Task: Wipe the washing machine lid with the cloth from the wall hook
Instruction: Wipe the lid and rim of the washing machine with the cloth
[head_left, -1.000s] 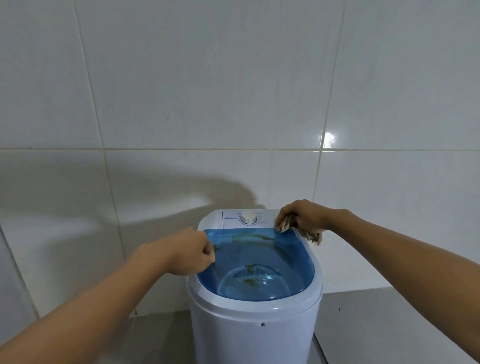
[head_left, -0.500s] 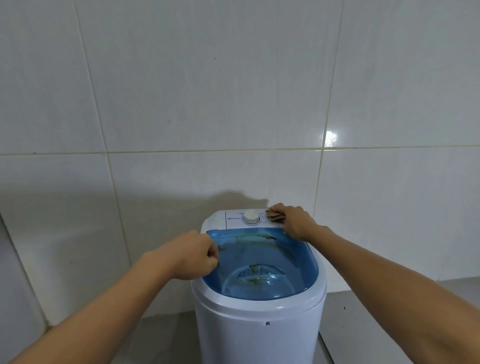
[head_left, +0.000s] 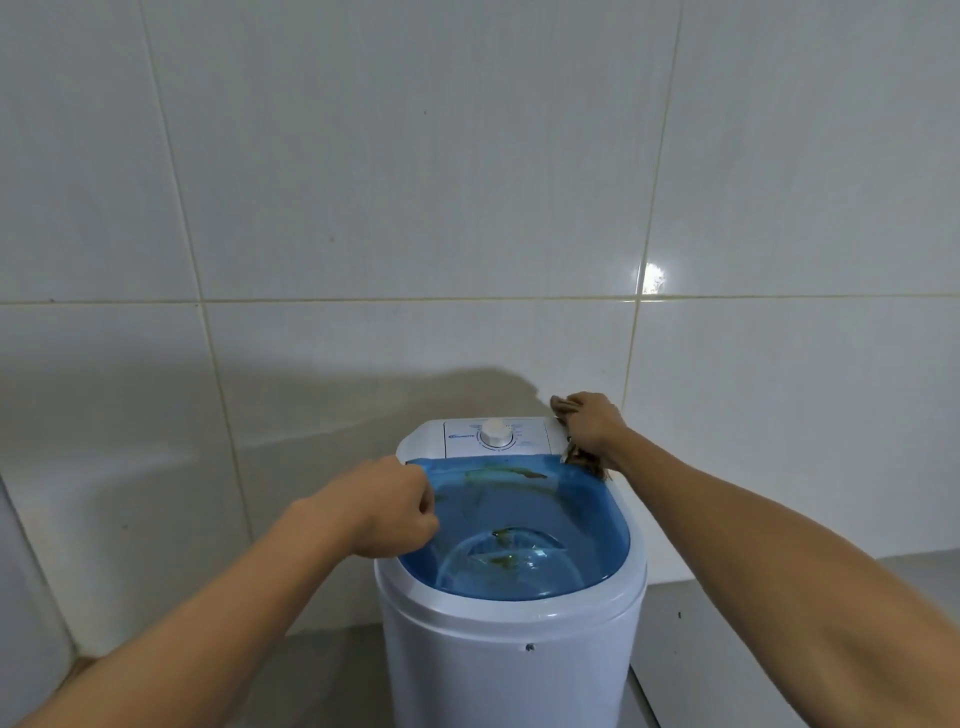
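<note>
A small white washing machine (head_left: 511, 654) stands against the tiled wall, topped by a translucent blue lid (head_left: 587, 525) with brownish smears. My right hand (head_left: 592, 423) presses a crumpled brown cloth (head_left: 584, 460) on the machine's back right corner, beside the control panel. My left hand (head_left: 387, 512) is closed in a fist on the lid's left edge; whether it pinches the rim is hidden. A white dial (head_left: 496, 432) sits in the middle of the control panel.
White wall tiles (head_left: 415, 182) rise right behind the machine. Grey floor (head_left: 727, 649) shows to the right and left of the machine. A pale vertical edge (head_left: 21, 571) runs down the far left.
My right hand with the cloth has slid from the control panel near the dial to the machine's back right corner. My left hand stays at the lid's left edge.
</note>
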